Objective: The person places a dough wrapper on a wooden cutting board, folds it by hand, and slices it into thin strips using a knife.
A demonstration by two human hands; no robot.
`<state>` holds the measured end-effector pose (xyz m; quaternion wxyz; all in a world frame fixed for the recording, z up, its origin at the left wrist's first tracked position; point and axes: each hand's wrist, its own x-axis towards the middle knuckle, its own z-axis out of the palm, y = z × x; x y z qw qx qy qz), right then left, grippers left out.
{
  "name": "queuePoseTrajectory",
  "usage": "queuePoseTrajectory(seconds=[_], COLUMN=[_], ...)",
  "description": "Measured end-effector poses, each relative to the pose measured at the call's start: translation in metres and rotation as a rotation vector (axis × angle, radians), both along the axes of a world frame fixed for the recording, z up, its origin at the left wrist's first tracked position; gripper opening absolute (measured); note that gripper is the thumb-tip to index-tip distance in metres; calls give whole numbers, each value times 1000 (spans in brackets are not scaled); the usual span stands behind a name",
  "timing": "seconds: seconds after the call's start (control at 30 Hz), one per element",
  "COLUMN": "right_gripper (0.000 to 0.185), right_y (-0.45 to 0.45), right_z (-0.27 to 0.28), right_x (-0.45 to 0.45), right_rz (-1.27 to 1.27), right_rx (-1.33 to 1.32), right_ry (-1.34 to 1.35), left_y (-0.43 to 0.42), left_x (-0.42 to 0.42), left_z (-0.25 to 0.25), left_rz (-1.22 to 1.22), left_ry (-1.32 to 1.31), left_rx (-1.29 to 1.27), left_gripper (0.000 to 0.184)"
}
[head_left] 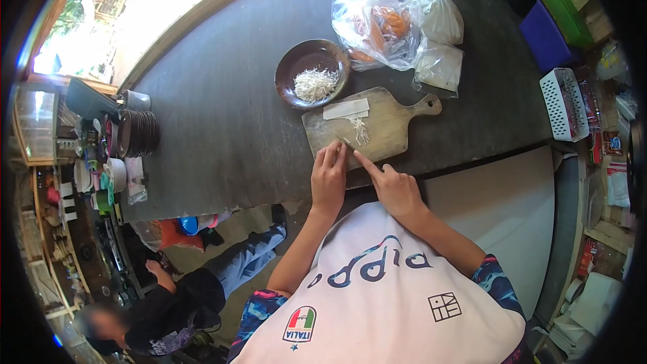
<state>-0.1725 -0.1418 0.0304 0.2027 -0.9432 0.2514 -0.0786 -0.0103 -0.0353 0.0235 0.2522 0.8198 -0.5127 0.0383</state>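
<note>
A wooden cutting board (pixel 391 125) with a handle lies on the dark table. At its near edge my right hand (pixel 397 192) is closed around a small knife (pixel 347 141), the index finger stretched along it. My left hand (pixel 329 175) is beside the blade, fingers bunched and pressed down on the board; what is under them is hidden. Pale thin shreds (pixel 360 131) lie just beyond the blade. Behind them is a flat whitish strip (pixel 346 109). A dark brown bowl (pixel 284 74) past the board holds a heap of similar white shreds (pixel 315 85).
Beyond the board sit a clear plastic bag (pixel 371 20) with orange contents and white bags (pixel 439 20). Stacked brown plates (pixel 138 133) stand at the left table edge, a white basket (pixel 564 104) at the right. Another person (pixel 182 310) is at lower left.
</note>
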Motion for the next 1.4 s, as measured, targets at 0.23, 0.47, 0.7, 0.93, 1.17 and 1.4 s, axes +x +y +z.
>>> queuePoseTrajectory(seconds=[0.23, 0.47, 0.7, 0.93, 1.17, 1.4], right_gripper=[72, 77, 84, 86, 81, 77], right_y=[1, 3, 4, 4, 3, 2], right_z=[20, 3, 13, -3, 18, -5], right_x=[-18, -1, -6, 2, -13, 4], right_rz=[-3, -4, 1, 2, 3, -1], right_rx=[52, -26, -52, -62, -3, -35], right_ry=[58, 25, 80, 36, 59, -24], left_y=[-1, 0, 0, 0, -1, 0], left_x=[2, -1, -1, 0, -2, -3], left_z=[0, 0, -1, -1, -1, -4], left_rz=[16, 30, 32, 28, 43, 41], left_ry=[8, 50, 47, 22, 54, 53], left_rx=[-14, -24, -27, -24, -35, -42], left_gripper=[44, 44, 44, 44, 42, 42])
